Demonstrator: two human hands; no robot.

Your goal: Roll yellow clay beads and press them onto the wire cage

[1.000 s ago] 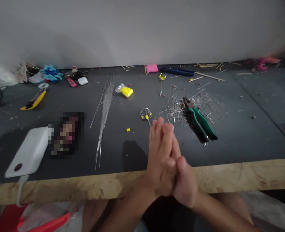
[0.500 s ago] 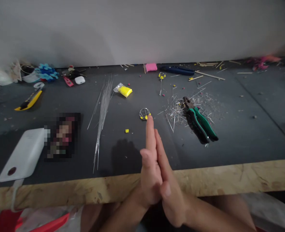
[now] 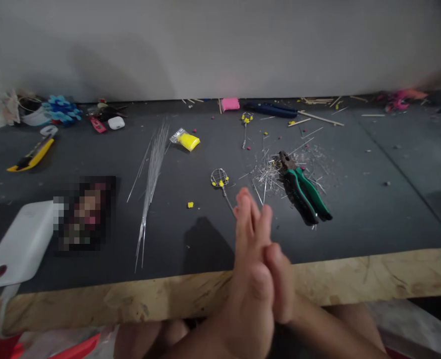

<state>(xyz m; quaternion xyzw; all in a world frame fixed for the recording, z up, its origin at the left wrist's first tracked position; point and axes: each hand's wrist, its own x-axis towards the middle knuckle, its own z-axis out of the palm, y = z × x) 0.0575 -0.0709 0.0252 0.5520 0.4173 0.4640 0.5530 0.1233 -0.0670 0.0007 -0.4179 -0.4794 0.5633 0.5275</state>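
My left hand [image 3: 248, 259] and my right hand [image 3: 282, 294] are pressed palm to palm over the table's front edge, fingers straight and pointing away from me. Whatever lies between the palms is hidden. Just beyond the fingertips a small wire ball with yellow beads [image 3: 219, 178] lies on the dark mat [image 3: 355, 209]. To the right of the fingers lie green-handled pliers [image 3: 305, 192] beside a pile of cut wire bits [image 3: 269, 172]. A tiny yellow lump [image 3: 190, 204] sits to the left.
A bundle of long thin wires [image 3: 151, 169], bagged yellow clay [image 3: 186, 140], pink clay [image 3: 230, 103], a blue tool [image 3: 271, 108], a yellow utility knife [image 3: 29, 155], a white power bank [image 3: 16, 247] and a phone [image 3: 84, 212] lie about. The raw wooden table edge [image 3: 373, 274] runs across the front.
The pressed hands slid against each other: the left hand went forward, then drew back while the right came forward. The view shifted slightly to the right.
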